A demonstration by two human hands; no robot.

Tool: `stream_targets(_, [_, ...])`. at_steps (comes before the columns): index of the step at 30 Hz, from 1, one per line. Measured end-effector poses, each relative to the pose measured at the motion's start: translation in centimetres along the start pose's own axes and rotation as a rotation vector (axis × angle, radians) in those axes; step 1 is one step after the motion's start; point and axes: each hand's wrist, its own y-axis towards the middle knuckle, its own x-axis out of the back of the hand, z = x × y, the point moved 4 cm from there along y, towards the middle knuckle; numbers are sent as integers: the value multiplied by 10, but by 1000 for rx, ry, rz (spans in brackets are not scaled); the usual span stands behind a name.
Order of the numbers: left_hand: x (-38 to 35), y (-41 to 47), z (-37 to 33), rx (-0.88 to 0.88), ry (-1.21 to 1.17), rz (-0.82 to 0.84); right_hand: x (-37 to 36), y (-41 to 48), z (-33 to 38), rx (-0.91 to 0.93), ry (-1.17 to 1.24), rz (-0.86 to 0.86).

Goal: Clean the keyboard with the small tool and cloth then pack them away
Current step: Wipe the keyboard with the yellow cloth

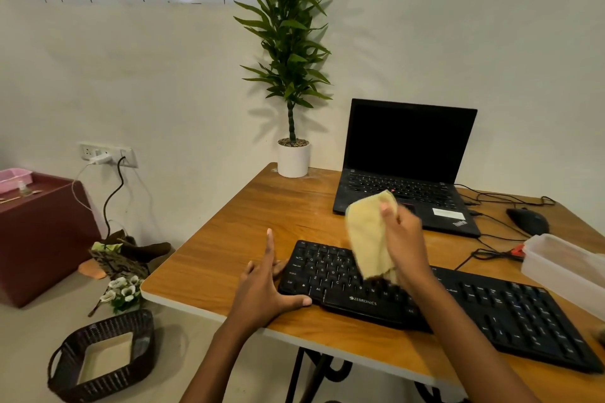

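Nearest the viewer, the left hand (262, 291) lies open with its fingers spread and straight. The thumb rests along the front edge of the keyboard (510, 311) and the fingers lie at its left end, apparently bracing it. The keyboard lies flat on the wooden table (229, 239), running along its near edge. It is judged light, rigid plastic that is liable to slide on the smooth top, so it is best held at an end or edge, not by the keys. The front lip reads "ZEBRONICS". Above the keyboard's left half, the right hand (406, 239) grips the yellow cloth (366, 239) bunched in curled fingers, and the loose end hangs down to the keys. The cloth is judged soft, limp and very light, safe to grasp anywhere, with a gathered handful giving the firmest wipe. The small tool cannot be identified. Just beyond the keyboard's right end stands a translucent plastic box (563, 265). Behind the keyboard is an open laptop (409, 147) with a dark screen, marked "ThinkPad" on the palm rest, and its white sticker is illegible. A mouse (527, 221) sits beside the laptop. Farthest from the keyboard, at the table's back corner, is a potted plant (293, 159).
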Motion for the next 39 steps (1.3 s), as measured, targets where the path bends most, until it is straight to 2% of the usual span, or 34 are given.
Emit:
stream_targets(2, [-1, 1, 2, 4, -9, 2, -2, 20, -3, 127, -234, -129])
stream_targets(3, [-2, 2, 5, 4, -10, 4, -13, 24, -8, 148, -371, -97])
stream_targets(4, [-3, 3, 6, 0, -14, 8, -28, 24, -17, 153, -483, 6])
stream_targets(7, [-2, 2, 5, -22, -32, -4, -80, -5, -41, 196, -723, 466])
stream_targets(9, [-1, 2, 4, -29, -42, -19, -96, -32, -39, 288, -834, 590])
stream_targets(14, [-2, 4, 10, -74, -32, -22, -77, -81, -31, 338, -779, 867])
stream_targets(17, [-3, 6, 10, -69, -40, 6, -43, -96, -31, 264, -706, 938])
stream_targets(20, [-2, 6, 9, -42, -53, -3, 1, -101, -33, 144, -510, 983])
stream_targets(22, [-1, 6, 8, -30, -41, 7, 39, -100, -28, -18, -372, 868])
stream_targets(23, [-1, 7, 8, -31, -21, 2, 60, -95, -23, -134, -261, 733])
stream_targets(25, [-4, 6, 6, -53, 35, -14, 110, -79, -20, -356, 14, 347])
stream_targets(26, [-5, 5, 2, -74, 65, -3, 135, -71, -20, -401, 78, 137])
stream_targets(28, [-14, 4, -14, -146, 130, 64, 177, -52, -19, -358, 67, -170])
stream_targets(30, [-31, 4, -40, -242, 197, 163, 200, -35, -21, -197, -77, -342])
stream_targets(32, [-53, 6, -72, -330, 296, 278, 202, -19, -30, -43, -410, -395])
stream_targets(34, [-77, 10, -100, -401, 409, 378, 188, -9, -54, -19, -735, -295])
stream_targets(37, [-105, 22, -129, -486, 515, 472, 159, -8, -88, -133, -1050, -98])
stream_targets(39, [-114, 34, -136, -493, 595, 522, 139, -13, -90, -76, -1105, -68])
